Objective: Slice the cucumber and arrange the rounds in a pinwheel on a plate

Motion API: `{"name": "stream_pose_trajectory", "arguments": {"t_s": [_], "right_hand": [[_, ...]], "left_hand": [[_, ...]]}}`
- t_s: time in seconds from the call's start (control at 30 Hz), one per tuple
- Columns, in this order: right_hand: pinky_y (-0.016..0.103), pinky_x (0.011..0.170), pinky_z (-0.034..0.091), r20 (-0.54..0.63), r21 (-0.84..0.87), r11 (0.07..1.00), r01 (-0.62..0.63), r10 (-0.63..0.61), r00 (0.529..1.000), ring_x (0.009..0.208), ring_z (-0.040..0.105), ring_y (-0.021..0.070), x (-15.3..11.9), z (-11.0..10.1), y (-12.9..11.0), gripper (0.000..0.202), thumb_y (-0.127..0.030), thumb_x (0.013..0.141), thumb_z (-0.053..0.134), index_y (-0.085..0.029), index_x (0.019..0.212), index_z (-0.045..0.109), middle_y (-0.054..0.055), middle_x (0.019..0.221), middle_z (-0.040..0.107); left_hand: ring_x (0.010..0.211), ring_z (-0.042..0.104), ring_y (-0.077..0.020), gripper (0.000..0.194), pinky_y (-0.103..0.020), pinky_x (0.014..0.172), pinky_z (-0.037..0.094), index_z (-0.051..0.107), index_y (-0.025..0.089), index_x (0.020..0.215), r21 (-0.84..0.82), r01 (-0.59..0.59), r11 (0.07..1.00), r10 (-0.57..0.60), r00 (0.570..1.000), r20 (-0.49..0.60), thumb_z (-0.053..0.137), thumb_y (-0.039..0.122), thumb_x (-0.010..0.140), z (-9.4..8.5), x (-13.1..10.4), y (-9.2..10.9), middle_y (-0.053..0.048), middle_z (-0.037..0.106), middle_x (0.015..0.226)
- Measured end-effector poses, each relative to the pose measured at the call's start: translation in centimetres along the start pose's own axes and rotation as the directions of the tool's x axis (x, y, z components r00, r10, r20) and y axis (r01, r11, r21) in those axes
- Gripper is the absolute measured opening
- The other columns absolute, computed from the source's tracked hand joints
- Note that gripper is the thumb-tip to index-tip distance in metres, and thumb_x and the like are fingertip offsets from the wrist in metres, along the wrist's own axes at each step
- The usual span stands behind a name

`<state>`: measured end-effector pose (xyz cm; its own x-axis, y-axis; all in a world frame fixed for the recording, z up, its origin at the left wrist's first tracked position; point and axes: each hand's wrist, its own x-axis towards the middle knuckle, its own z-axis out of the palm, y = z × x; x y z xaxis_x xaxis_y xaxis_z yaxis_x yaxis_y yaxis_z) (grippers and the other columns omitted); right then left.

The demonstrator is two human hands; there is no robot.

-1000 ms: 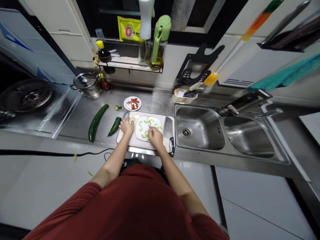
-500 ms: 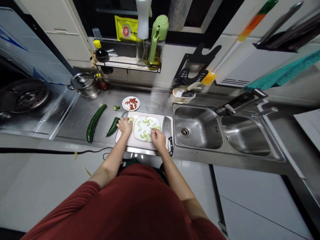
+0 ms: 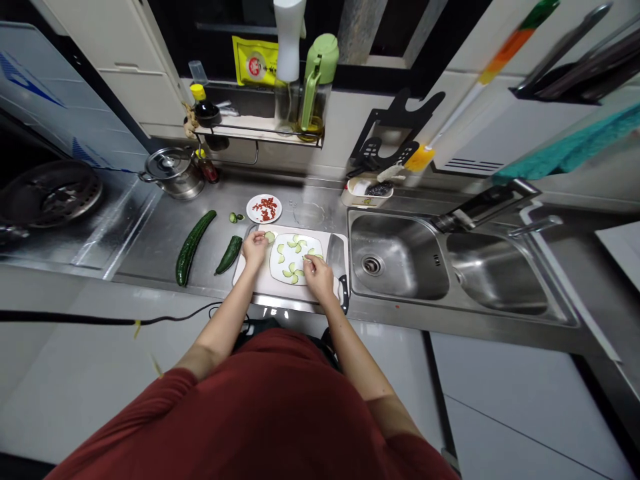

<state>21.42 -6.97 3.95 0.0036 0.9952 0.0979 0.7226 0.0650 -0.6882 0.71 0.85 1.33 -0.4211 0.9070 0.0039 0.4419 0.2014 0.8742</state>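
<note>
A white plate point(image 3: 287, 248) with thin cucumber slices point(image 3: 291, 272) set in pinwheel shapes lies on the cutting board point(image 3: 270, 285). Over the plate's right part, my right hand point(image 3: 319, 275) is closed in a pinch, with a bit of green cucumber slice at its fingertips. My left hand point(image 3: 255, 248) is at the board's upper left, its fingers drawn together beside a round cucumber piece point(image 3: 270, 237); what they pinch, if anything, is too small to make out. A knife point(image 3: 343, 293) lies at the board's right side, blade on the board.
A cut cucumber point(image 3: 229, 255) and a whole cucumber point(image 3: 195, 248) lie left of the board. Behind it are small cucumber ends point(image 3: 236, 217) and a dish of red pieces point(image 3: 265, 209). A double sink point(image 3: 400, 257) is to the right; a lidded pot point(image 3: 175, 175) stands back left.
My left hand has lifted slightly and drawn its spread fingers together, uncovering more of the round cucumber piece. My right hand stays over the plate, nearly unmoved. The view has shifted a little.
</note>
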Motion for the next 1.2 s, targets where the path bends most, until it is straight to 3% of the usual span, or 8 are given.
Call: {"name": "stream_pose_trajectory", "arguments": {"t_s": [0.1, 0.2, 0.33, 0.43, 0.8, 0.93, 1.0, 1.2], "right_hand": [[0.028, 0.080, 0.046, -0.064, 0.046, 0.999, 0.004, -0.001, 0.998, 0.082, 0.060, 0.0185, 1.0, -1.0, -1.4, 0.035, -0.033, 0.092, 0.041, -0.016, 0.110, 0.067, 0.006, 0.088, 0.067], [0.027, 0.077, 0.047, -0.131, 0.109, 0.994, 0.024, -0.010, 0.991, 0.077, 0.059, 0.0169, 2.4, -2.2, -3.1, 0.033, -0.034, 0.091, 0.044, -0.017, 0.108, 0.067, 0.005, 0.087, 0.067], [0.028, 0.080, 0.047, -0.227, 0.209, 0.969, 0.135, -0.086, 0.970, 0.081, 0.060, 0.0162, 4.1, -3.9, -5.4, 0.031, -0.035, 0.091, 0.046, -0.016, 0.106, 0.067, 0.006, 0.093, 0.067], [0.029, 0.081, 0.047, -0.204, 0.303, 0.929, 0.212, -0.154, 0.967, 0.087, 0.061, 0.0166, 5.2, -4.8, -6.8, 0.029, -0.035, 0.090, 0.048, -0.018, 0.103, 0.067, 0.005, 0.093, 0.067], [0.035, 0.082, 0.046, -0.118, 0.526, 0.814, 0.248, -0.219, 0.969, 0.085, 0.060, 0.0183, 5.9, -4.6, -9.1, 0.016, -0.035, 0.083, 0.061, -0.022, 0.076, 0.066, 0.001, 0.083, 0.065], [0.032, 0.078, 0.047, -0.105, 0.612, 0.768, 0.188, -0.158, 0.982, 0.087, 0.060, 0.0184, 5.9, -4.6, -9.2, 0.018, -0.038, 0.083, 0.061, -0.021, 0.077, 0.064, 0.002, 0.084, 0.064], [0.031, 0.077, 0.047, -0.109, 0.632, 0.756, 0.172, -0.133, 0.985, 0.087, 0.060, 0.0182, 6.0, -4.6, -9.2, 0.020, -0.040, 0.082, 0.061, -0.021, 0.078, 0.064, 0.002, 0.085, 0.064], [0.032, 0.079, 0.047, -0.174, 0.639, 0.741, 0.208, -0.124, 0.977, 0.089, 0.059, 0.0187, 5.8, -5.1, -9.6, 0.021, -0.042, 0.084, 0.061, -0.021, 0.080, 0.063, 0.003, 0.088, 0.064]], "left_hand": [[0.075, 0.063, -0.0134, 0.026, -0.028, 0.077, 0.051, 0.067, 0.015, 0.093, -0.357, 0.057, 0.933, -0.042, 0.998, 0.049, 0.064, 0.024, 0.068, -0.8, -0.6, 2.3, -0.005, 0.068, 0.082], [0.076, 0.063, -0.0126, 0.026, -0.028, 0.079, 0.051, 0.068, 0.015, 0.091, -0.492, 0.049, 0.869, 0.003, 0.994, 0.106, 0.069, 0.025, 0.067, -2.0, -1.8, 5.1, -0.004, 0.068, 0.082], [0.076, 0.063, -0.0127, 0.027, -0.028, 0.079, 0.052, 0.069, 0.016, 0.090, -0.561, 0.023, 0.827, 0.070, 0.987, 0.143, 0.074, 0.027, 0.067, -3.4, -3.4, 8.3, -0.002, 0.067, 0.081], [0.076, 0.063, -0.0120, 0.026, -0.027, 0.079, 0.051, 0.070, 0.016, 0.089, -0.598, -0.014, 0.801, 0.127, 0.981, 0.147, 0.076, 0.027, 0.066, -4.1, -4.3, 9.8, -0.001, 0.067, 0.081], [0.077, 0.059, -0.0123, 0.027, -0.024, 0.074, 0.046, 0.071, 0.017, 0.092, -0.579, -0.111, 0.808, 0.250, 0.954, 0.166, 0.077, 0.029, 0.069, -5.3, -5.6, 11.0, -0.004, 0.068, 0.086], [0.074, 0.058, -0.0101, 0.031, -0.021, 0.069, 0.045, 0.068, 0.018, 0.096, -0.645, -0.008, 0.764, 0.153, 0.974, 0.169, 0.076, 0.031, 0.069, -5.6, -5.9, 11.1, -0.001, 0.065, 0.081], [0.063, 0.054, -0.0077, 0.031, -0.019, 0.060, 0.042, 0.067, 0.018, 0.097, -0.669, 0.104, 0.736, 0.080, 0.968, 0.239, 0.073, 0.035, 0.072, -5.8, -6.1, 11.1, 0.000, 0.062, 0.072], [0.049, 0.048, -0.0047, 0.045, -0.015, 0.047, 0.034, 0.060, 0.017, 0.112, -0.633, 0.469, 0.616, -0.018, 0.812, 0.584, 0.066, 0.047, 0.078, -6.2, -6.8, 11.2, 0.001, 0.061, 0.064]]}}
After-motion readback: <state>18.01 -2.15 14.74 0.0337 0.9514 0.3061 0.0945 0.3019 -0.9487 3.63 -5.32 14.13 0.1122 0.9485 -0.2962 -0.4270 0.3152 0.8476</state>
